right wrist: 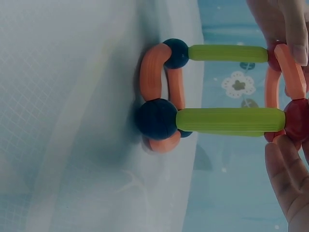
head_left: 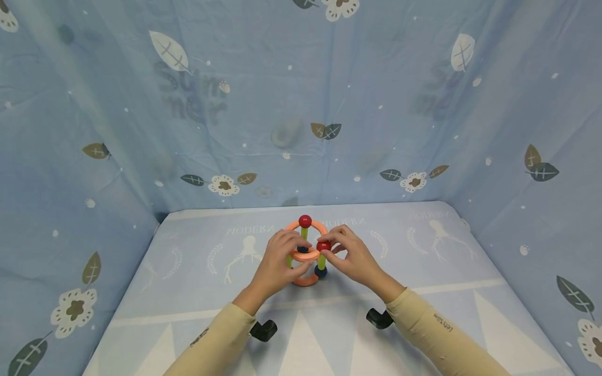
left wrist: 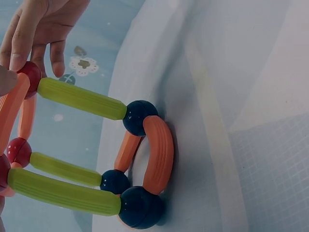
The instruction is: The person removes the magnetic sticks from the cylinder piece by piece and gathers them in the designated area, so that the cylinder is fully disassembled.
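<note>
A toy frame of magnetic rods and balls stands on the table in front of me. Its top ring joins an orange curved rod (head_left: 305,255) and others like it with red balls (head_left: 305,221). Green rods (left wrist: 79,98) run down to dark blue balls (left wrist: 140,117) and a lower orange curved rod (left wrist: 158,154). My left hand (head_left: 277,258) grips the ring's left corner, thumb and fingers on either side of the front orange rod, covering the ball there. At the right corner, my right hand (head_left: 350,257) pinches a red ball (head_left: 323,246) between thumb and fingers.
The frame's lower ring rests on a pale printed tablecloth (head_left: 188,292). Behind and at both sides hangs a blue leaf-patterned curtain (head_left: 263,104). Black wrist-camera mounts (head_left: 264,330) stick out under both sleeves, close over the table.
</note>
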`<action>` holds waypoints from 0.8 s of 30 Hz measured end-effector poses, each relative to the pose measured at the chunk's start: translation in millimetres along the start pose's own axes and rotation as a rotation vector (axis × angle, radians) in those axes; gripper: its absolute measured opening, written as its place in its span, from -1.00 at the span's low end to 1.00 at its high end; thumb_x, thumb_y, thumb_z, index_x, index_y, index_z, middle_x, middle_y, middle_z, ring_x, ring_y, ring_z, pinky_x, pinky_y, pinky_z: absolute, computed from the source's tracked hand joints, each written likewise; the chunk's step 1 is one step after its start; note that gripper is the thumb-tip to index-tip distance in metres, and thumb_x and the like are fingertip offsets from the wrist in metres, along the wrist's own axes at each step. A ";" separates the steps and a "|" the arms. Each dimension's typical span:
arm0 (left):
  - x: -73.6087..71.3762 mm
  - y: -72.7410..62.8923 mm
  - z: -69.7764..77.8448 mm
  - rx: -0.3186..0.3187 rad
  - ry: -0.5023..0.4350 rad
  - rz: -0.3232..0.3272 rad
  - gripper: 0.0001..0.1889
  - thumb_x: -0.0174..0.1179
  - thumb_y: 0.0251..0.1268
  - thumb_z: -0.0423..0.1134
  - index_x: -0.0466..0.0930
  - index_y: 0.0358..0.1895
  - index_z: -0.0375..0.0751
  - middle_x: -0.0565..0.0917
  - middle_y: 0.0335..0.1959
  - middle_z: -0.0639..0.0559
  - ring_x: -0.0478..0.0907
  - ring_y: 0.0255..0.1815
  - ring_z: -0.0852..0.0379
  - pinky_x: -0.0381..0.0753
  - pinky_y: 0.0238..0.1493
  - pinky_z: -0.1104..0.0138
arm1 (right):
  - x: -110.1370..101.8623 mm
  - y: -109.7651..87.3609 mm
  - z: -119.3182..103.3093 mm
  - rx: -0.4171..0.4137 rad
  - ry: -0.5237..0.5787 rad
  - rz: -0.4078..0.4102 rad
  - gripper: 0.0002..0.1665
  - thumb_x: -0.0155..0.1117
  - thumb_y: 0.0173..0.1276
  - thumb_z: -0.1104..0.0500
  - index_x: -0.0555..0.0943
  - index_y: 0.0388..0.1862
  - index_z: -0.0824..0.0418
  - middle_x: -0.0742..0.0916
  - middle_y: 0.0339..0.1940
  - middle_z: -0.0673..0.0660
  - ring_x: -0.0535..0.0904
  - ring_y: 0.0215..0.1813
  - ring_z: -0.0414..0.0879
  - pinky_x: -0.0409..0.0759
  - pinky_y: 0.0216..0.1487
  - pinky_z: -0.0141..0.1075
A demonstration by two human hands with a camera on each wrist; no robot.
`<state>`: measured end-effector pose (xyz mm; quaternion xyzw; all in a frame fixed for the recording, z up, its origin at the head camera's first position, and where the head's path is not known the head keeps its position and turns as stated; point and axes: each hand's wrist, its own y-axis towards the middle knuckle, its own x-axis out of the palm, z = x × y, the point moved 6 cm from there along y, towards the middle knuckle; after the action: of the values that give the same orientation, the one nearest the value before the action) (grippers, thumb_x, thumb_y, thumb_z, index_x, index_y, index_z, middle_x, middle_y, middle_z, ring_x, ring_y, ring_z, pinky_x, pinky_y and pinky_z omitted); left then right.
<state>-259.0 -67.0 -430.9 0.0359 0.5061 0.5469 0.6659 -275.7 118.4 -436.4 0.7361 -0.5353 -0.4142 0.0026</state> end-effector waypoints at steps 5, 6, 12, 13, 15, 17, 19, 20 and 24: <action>3.1 0.0 0.2 0.001 0.008 0.001 -0.75 0.51 0.17 -0.17 0.73 -0.08 0.02 0.67 -0.10 0.20 0.50 0.15 0.07 0.18 0.42 -0.24 | -0.4 0.0 -1.0 -0.010 0.003 0.005 -0.67 0.43 0.37 0.23 0.68 0.09 0.17 0.59 0.00 0.00 0.62 -0.08 -0.15 0.72 -0.08 -0.22; 3.5 -0.1 0.2 0.001 0.010 0.002 -0.76 0.50 0.18 -0.16 0.73 -0.09 0.05 0.68 -0.11 0.21 0.50 0.16 0.07 0.15 0.43 -0.27 | -0.5 0.0 -1.2 -0.011 0.003 0.005 -0.67 0.43 0.37 0.23 0.68 0.09 0.17 0.59 0.00 0.00 0.62 -0.08 -0.15 0.72 -0.08 -0.22; 4.3 -1.3 0.5 0.002 0.013 0.007 -0.80 0.50 0.19 -0.17 0.76 -0.13 0.09 0.71 -0.16 0.26 0.49 0.14 0.13 0.08 0.47 -0.27 | -0.6 -0.3 -2.3 -0.017 0.012 0.006 -0.68 0.42 0.37 0.24 0.67 0.10 0.14 0.59 0.01 0.01 0.61 -0.05 -0.14 0.71 -0.07 -0.23; 4.3 -1.4 0.5 0.004 0.011 0.010 -0.80 0.50 0.18 -0.17 0.77 -0.13 0.08 0.72 -0.16 0.26 0.50 0.14 0.12 0.08 0.47 -0.27 | -0.6 -0.4 -2.3 -0.017 0.015 0.005 -0.67 0.42 0.37 0.25 0.67 0.10 0.15 0.58 0.01 0.01 0.60 -0.04 -0.14 0.71 -0.06 -0.23; 4.3 -1.7 0.2 0.003 0.009 0.012 -0.80 0.51 0.17 -0.19 0.78 -0.14 0.07 0.72 -0.18 0.25 0.50 0.13 0.11 0.07 0.48 -0.26 | -0.4 -0.5 -2.1 -0.016 0.021 0.004 -0.67 0.42 0.36 0.26 0.67 0.10 0.17 0.58 0.02 0.01 0.59 -0.02 -0.13 0.72 -0.06 -0.22; 4.3 -1.9 -0.1 0.000 0.009 0.013 -0.80 0.52 0.16 -0.19 0.79 -0.14 0.07 0.72 -0.19 0.25 0.50 0.13 0.11 0.06 0.49 -0.24 | -0.1 -0.5 -1.5 -0.014 0.025 0.002 -0.66 0.43 0.36 0.26 0.67 0.10 0.19 0.58 0.02 0.01 0.59 0.00 -0.13 0.72 -0.05 -0.21; 4.7 -2.0 -0.6 -0.005 0.008 0.013 -0.80 0.52 0.16 -0.19 0.79 -0.14 0.07 0.72 -0.20 0.25 0.50 0.12 0.11 0.05 0.49 -0.24 | 0.2 -0.5 -1.4 -0.014 0.027 0.001 -0.65 0.43 0.35 0.26 0.66 0.11 0.22 0.58 0.02 0.02 0.59 0.00 -0.12 0.72 -0.05 -0.20; 4.7 -2.2 -1.0 -0.006 0.008 0.012 -0.80 0.51 0.16 -0.19 0.79 -0.14 0.07 0.72 -0.20 0.26 0.49 0.12 0.13 0.05 0.50 -0.22 | 0.3 -0.5 -1.4 -0.014 0.027 0.002 -0.65 0.43 0.35 0.26 0.67 0.11 0.21 0.58 0.02 0.02 0.59 0.00 -0.12 0.72 -0.05 -0.20; 4.6 -2.0 -1.9 -0.008 -0.001 0.018 -0.80 0.51 0.16 -0.19 0.80 -0.14 0.08 0.69 -0.22 0.28 0.48 0.08 0.15 0.06 0.50 -0.21 | 0.7 -0.5 -2.1 -0.018 0.021 0.002 -0.65 0.43 0.35 0.26 0.67 0.10 0.19 0.58 0.01 0.01 0.59 -0.01 -0.13 0.72 -0.05 -0.21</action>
<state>-259.4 -65.2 -436.0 0.0379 0.5031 0.5548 0.6615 -274.0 117.2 -435.7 0.7398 -0.5323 -0.4113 0.0155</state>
